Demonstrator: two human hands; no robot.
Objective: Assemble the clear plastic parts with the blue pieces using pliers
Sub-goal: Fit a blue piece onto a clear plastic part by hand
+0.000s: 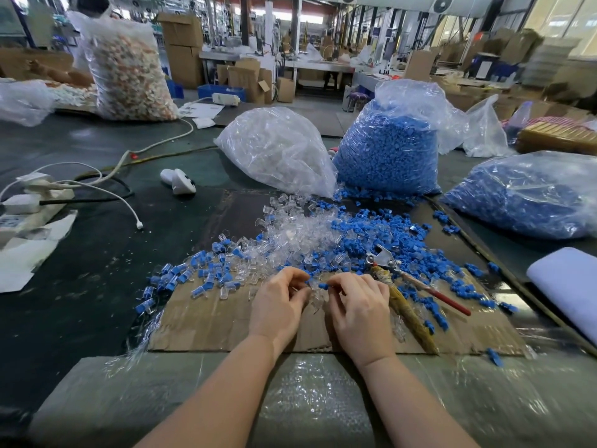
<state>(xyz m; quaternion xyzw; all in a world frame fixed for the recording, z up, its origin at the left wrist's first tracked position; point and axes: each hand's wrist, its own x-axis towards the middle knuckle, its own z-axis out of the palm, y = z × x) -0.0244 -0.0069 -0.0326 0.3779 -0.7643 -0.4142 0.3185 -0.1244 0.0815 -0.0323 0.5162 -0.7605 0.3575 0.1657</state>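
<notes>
My left hand (278,302) and my right hand (360,305) meet over a sheet of cardboard (226,328). Between them sits a clear plastic part (316,294), pinched by the fingers of my left hand. My right hand pinches a small blue piece (323,286) against that clear part. Behind the hands spreads a pile of loose clear parts (300,234) mixed with blue pieces (371,234). The pliers (397,282), with one taped handle and one red handle, lie on the cardboard just right of my right hand, untouched.
At the back stand a bag of clear parts (277,150) and two bags of blue pieces (387,153) (529,195). A power strip with cables (29,202) and a white device (177,181) lie to the left. Bubble wrap (307,399) covers the near edge.
</notes>
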